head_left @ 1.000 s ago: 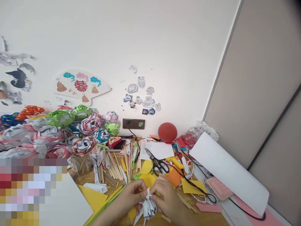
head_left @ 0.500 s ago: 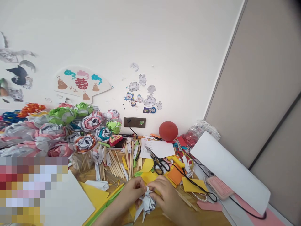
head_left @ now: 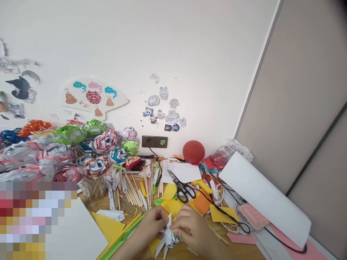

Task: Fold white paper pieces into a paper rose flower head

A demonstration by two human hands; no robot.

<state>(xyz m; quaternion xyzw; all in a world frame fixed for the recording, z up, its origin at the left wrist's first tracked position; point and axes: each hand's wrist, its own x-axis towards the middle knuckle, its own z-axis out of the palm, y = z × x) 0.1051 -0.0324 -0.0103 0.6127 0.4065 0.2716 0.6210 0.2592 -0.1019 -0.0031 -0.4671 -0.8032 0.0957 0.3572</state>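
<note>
A small folded flower of white paper point(head_left: 170, 239) is held between both hands near the front of the wooden table. My left hand point(head_left: 155, 221) pinches its upper left part with thumb and forefinger. My right hand point(head_left: 187, 224) has curled fingers closed on its upper right side. A pointed white petal stands up between the fingertips, and long pointed strips hang below. Just beyond the hands lie yellow paper point(head_left: 172, 206) and black-handled scissors point(head_left: 184, 190).
Folded paper flowers point(head_left: 99, 166) are heaped at the left. Wooden sticks point(head_left: 132, 189) lie behind the hands. A red balloon point(head_left: 193, 151), a yellow glue gun point(head_left: 203, 186) with a black cord, orange paper point(head_left: 201, 203), a pink keypad point(head_left: 253, 216) and a white sheet point(head_left: 265, 198) are on the right.
The fingers of my right hand have shifted slightly on the flower, and a pointed petal now shows upright between the hands. The view has moved very little.
</note>
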